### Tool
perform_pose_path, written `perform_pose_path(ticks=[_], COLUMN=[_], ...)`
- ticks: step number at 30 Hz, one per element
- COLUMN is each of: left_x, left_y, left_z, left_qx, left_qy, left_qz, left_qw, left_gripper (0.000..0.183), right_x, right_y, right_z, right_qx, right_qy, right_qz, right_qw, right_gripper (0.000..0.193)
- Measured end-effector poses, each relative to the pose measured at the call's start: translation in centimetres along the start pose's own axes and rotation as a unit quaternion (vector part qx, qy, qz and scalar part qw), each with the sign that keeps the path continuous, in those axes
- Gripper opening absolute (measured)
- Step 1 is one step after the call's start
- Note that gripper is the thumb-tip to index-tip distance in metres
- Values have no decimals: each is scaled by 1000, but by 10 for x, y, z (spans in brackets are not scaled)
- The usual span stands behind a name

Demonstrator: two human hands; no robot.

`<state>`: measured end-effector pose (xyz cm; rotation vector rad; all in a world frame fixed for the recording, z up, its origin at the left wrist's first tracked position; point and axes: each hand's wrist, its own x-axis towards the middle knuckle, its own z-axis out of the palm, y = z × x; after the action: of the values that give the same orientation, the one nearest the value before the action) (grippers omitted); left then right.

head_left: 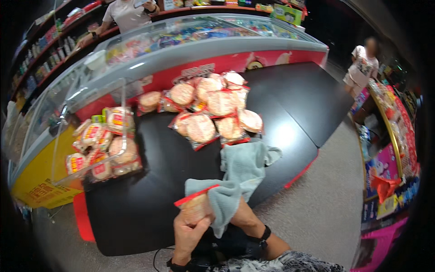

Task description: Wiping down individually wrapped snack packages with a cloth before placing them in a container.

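My left hand [192, 233] is closed on a packaged round bread [195, 210], its clear wrapper edged in red, just above the near side of the black table [167, 167]. A grey-green cloth [226, 199] is draped over my right hand [241, 214] and lies against the package. The cloth hides my right fingers, but it is lifted with that hand. Part of the cloth [244, 165] trails onto the tabletop. Beyond it lies a loose pile of similar packaged breads [222, 103]. More packages [122, 150] sit in a clear plastic box [68, 179] at the left.
A chest freezer [181, 54] with glass lids runs along the table's far side. Behind it stands a person [129, 16] near stocked shelves [50, 63]. At the right another person [362, 65] stands by a display rack [394, 127]. A pink stool [385, 238] is at the lower right.
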<state>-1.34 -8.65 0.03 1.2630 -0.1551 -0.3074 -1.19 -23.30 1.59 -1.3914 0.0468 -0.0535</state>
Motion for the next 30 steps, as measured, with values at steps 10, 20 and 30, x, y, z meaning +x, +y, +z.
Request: perform_pose_path(ticks=[10,20,30], left_x=[3,-4,-2], left_y=[5,-10,-3], left_z=[7,-1,7], left_qx=[-113,-142,-114], left_qy=[79,148,144], left_qz=[49,89,85], left_qw=[989,975,979], left_gripper=[22,35,40], right_x=[1,-1,-1], right_y=[28,14,27], right_z=[2,11,6], right_qx=[313,296,292], right_qy=[45,59,43], right_qz=[21,1,7], right_qw=[948,953,956], right_gripper=[23,26,24])
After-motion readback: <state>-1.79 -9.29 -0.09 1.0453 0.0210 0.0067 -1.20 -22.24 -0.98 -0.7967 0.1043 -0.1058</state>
